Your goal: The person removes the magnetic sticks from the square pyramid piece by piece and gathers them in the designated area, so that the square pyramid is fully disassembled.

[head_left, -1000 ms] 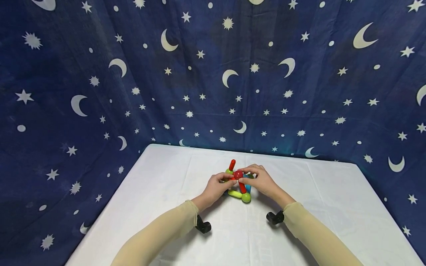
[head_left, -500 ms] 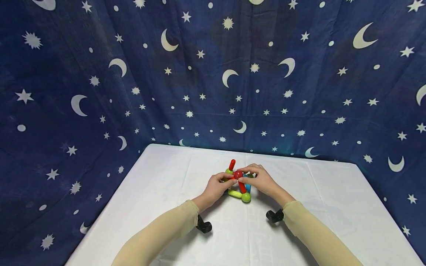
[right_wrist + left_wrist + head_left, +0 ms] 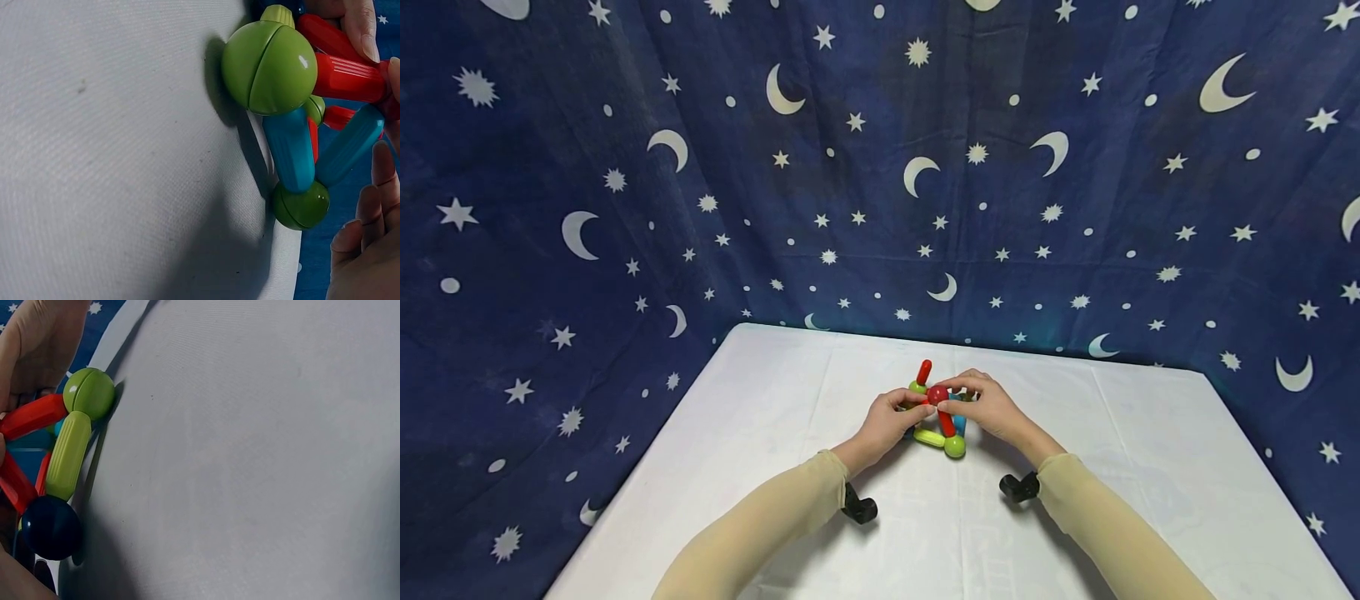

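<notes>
A toy frame of magnetic rods and balls stands on the table, its red ball (image 3: 937, 395) on top. My left hand (image 3: 883, 423) pinches a red rod with thumb and index finger right beside that ball. From the other side, my right hand (image 3: 988, 410) holds the red ball between thumb and fingers. A second red rod (image 3: 350, 77) slopes down to a light green ball (image 3: 270, 67). Low on the frame, a yellow-green rod (image 3: 69, 456) links this ball to a dark blue ball (image 3: 52, 527). Blue rods (image 3: 289, 150) meet at a darker green ball (image 3: 301, 205).
Behind the hands, another red rod (image 3: 924, 372) sticks up from a green ball (image 3: 917, 387). A white cloth covers the table (image 3: 820, 533). Dark blue fabric (image 3: 850, 183) with moons and stars hangs behind and at the left. Black wrist mounts (image 3: 859, 507) hang below both sleeves.
Both hands keep their hold on the frame with barely any motion. The head view has shifted very slightly.
</notes>
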The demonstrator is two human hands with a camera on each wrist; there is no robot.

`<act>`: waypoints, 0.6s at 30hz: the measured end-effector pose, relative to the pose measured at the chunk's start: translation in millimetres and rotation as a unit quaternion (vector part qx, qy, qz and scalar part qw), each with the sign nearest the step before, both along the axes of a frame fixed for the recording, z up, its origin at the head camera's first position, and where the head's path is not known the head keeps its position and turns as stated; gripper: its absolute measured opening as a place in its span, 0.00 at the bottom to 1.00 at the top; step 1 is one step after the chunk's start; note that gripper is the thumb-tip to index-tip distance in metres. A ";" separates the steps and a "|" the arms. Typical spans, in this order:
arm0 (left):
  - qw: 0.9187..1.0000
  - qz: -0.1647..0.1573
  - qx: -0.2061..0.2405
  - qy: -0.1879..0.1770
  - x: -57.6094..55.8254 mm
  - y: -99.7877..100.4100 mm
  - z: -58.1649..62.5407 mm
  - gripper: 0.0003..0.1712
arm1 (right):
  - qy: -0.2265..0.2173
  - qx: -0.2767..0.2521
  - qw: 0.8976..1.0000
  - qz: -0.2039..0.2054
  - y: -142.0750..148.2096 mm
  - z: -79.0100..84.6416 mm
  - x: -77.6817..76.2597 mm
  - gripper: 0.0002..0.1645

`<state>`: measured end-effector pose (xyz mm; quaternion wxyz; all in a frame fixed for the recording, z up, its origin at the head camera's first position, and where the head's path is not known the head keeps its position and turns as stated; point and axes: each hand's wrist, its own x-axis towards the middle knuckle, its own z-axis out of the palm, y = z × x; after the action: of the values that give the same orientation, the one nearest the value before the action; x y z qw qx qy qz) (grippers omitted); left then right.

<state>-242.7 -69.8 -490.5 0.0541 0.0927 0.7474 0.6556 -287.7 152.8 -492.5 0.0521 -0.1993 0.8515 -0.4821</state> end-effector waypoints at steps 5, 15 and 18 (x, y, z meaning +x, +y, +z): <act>1.000 0.006 -0.004 -0.003 -13.9 -1.0 -21.6 0.12 | -0.001 -0.006 1.000 -0.002 -2.2 1.4 1.1 0.20; 1.000 0.013 -0.022 0.003 -15.1 -5.6 -25.0 0.15 | 0.001 -0.004 1.000 -0.006 -1.7 -1.2 -0.5 0.22; 0.999 0.017 -0.042 0.013 -14.7 -10.7 -23.4 0.15 | 0.003 0.000 1.000 -0.010 -1.4 -1.9 -1.1 0.22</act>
<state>-257.3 -80.5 -514.0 0.0367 0.0865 0.7762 0.6235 -288.8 151.5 -494.4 0.0451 -0.1923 0.8536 -0.4820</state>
